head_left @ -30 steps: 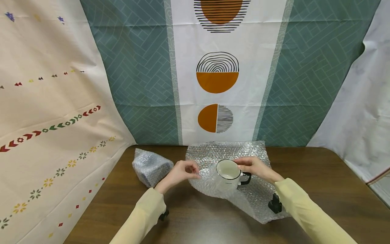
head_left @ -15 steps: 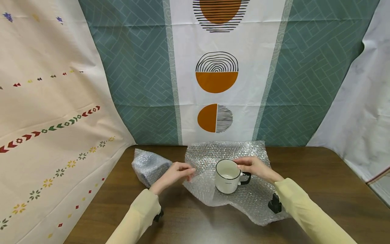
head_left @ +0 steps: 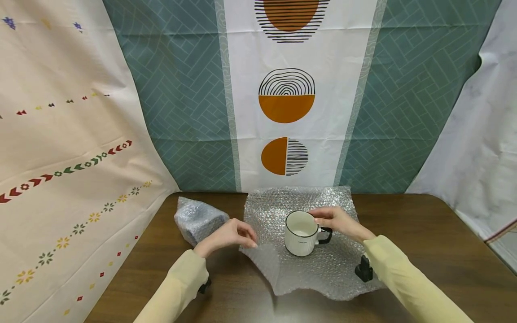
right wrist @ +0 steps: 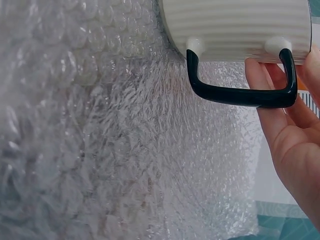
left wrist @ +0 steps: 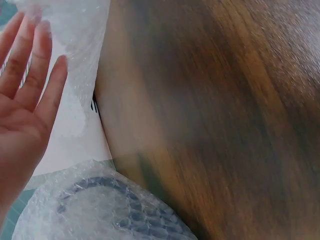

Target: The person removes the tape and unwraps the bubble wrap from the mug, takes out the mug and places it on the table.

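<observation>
A white mug with a black handle stands upright on a sheet of bubble wrap spread on the brown table. My right hand holds the mug at its rim just above the handle; its fingers lie behind the handle. My left hand is at the sheet's left edge, touching it with straight fingers. The wrap's left flap lies low, almost flat on the table.
A bundle wrapped in bubble wrap lies on the table just left of my left hand, also seen in the left wrist view. Patterned cloths hang behind the table and at its left.
My left hand let the wrap's left flap down from beside the mug to the table and moved left and nearer. The mug and right hand stayed put.
</observation>
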### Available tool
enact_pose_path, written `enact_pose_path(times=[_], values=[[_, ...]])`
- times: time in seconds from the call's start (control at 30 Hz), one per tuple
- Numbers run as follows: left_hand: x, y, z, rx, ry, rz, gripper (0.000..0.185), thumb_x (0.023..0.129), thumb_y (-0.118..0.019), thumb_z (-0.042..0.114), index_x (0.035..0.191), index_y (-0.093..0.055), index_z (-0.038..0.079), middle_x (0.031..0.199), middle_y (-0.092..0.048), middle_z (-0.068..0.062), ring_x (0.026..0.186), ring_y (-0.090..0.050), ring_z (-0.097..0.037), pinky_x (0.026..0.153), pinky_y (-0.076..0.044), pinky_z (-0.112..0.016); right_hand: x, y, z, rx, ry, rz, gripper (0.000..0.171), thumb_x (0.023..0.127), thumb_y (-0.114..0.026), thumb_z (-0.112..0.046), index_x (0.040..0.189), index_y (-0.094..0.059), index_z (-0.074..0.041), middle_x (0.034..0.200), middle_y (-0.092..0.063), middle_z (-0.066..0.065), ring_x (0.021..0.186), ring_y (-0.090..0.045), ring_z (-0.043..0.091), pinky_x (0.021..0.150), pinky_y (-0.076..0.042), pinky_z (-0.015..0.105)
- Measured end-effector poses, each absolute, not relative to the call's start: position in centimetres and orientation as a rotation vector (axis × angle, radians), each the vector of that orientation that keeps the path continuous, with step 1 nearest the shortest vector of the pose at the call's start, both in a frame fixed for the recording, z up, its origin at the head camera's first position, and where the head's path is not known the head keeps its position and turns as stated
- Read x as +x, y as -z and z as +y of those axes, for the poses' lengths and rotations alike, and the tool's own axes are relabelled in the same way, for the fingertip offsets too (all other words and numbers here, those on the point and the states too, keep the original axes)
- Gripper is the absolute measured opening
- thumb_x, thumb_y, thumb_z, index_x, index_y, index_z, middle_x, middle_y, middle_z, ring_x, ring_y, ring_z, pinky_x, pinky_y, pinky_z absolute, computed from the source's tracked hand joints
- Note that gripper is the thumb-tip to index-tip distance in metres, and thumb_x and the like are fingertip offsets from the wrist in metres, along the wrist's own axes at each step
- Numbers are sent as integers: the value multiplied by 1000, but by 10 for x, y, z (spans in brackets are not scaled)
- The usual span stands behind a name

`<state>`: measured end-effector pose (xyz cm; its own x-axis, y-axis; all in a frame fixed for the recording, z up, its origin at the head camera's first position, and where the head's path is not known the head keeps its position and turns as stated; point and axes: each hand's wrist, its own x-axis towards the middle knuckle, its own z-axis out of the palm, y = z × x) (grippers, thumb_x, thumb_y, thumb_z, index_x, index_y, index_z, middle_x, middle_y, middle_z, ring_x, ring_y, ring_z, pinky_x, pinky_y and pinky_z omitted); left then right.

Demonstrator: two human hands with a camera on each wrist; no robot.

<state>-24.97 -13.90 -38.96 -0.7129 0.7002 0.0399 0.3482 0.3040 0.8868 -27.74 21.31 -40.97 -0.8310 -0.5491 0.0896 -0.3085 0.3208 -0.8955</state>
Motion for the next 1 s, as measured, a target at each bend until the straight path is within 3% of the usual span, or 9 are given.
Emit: enact_pose_path(times=[0.1, 0.23, 0.47, 0.7, 1.0], values=[[-257, 402, -143, 956, -1330, 2188, 23, 77, -73, 8, 94, -65, -5, 76, -63, -9, 67, -59, -26, 60, -47, -46, -278, 410, 213, -799, 1509, 2369, 37, 92, -54, -10, 126, -50, 5, 121, -51, 21, 108, -49, 34, 83, -45, 39], [-265, 418, -147, 976, -1279, 2099, 32, 75, -74, 6, 101, -62, -7, 79, -63, -9, 70, -60, -20, 59, -49, -31, -279, 410, 212, -824, 1491, 2392, 36, 92, -54, -9, 125, -51, 5, 119, -53, 21, 107, -50, 33, 82, -46, 39], [-265, 422, -153, 966, -1238, 1851, 37, 76, -71, 1, 107, -56, -12, 86, -60, -22, 74, -58, -18, 66, -51, -34, -278, 409, 212, -815, 1494, 2381, 37, 92, -54, -10, 125, -50, 5, 121, -52, 21, 108, -49, 34, 83, -46, 39], [-265, 424, -160, 941, -1257, 1675, 39, 77, -67, -6, 112, -50, -16, 96, -51, -37, 80, -54, -22, 72, -50, -35, -277, 409, 213, -782, 1523, 2353, 39, 92, -55, -12, 126, -49, 4, 121, -51, 21, 109, -49, 34, 83, -46, 40], [-264, 422, -166, 904, -1203, 1582, 43, 77, -62, -15, 117, -49, -13, 104, -52, -32, 94, -52, -40, 77, -48, -39, -275, 409, 213, -775, 1522, 2364, 38, 92, -54, -10, 126, -49, 4, 121, -51, 21, 109, -49, 34, 81, -46, 39]])
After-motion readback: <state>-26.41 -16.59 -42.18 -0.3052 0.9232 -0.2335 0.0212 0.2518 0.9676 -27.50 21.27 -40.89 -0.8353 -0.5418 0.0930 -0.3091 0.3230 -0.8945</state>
